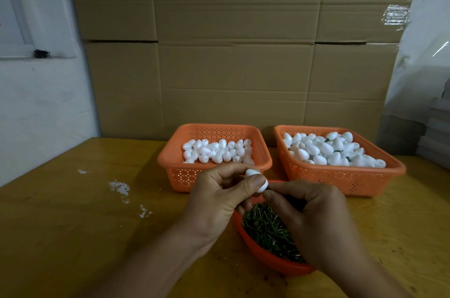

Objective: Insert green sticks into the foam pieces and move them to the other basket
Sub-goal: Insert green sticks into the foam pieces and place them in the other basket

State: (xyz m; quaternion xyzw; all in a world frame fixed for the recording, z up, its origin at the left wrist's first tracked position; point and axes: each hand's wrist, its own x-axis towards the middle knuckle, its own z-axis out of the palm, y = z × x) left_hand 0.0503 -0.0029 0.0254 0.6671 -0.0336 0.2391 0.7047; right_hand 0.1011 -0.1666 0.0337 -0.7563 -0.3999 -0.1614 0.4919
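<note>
My left hand (pixel 219 195) pinches a white egg-shaped foam piece (pixel 261 182) between thumb and fingers. My right hand (pixel 309 219) presses its closed fingertips against the lower end of that piece; any stick in them is hidden. Below both hands sits an orange bowl (pixel 265 258) full of short green sticks (pixel 265 227). Behind, the left orange basket (pixel 170 158) holds a layer of plain foam pieces (pixel 216 151). The right orange basket (pixel 341 178) is heaped with foam pieces (pixel 328 149), some showing green stick ends.
Everything rests on a yellow-brown table (pixel 97 224) with white foam crumbs (pixel 119 187) at the left. Large cardboard boxes (pixel 231 54) stand right behind the baskets. A white wall is at the left, and plastic sheeting (pixel 426 54) with stacked items at the right.
</note>
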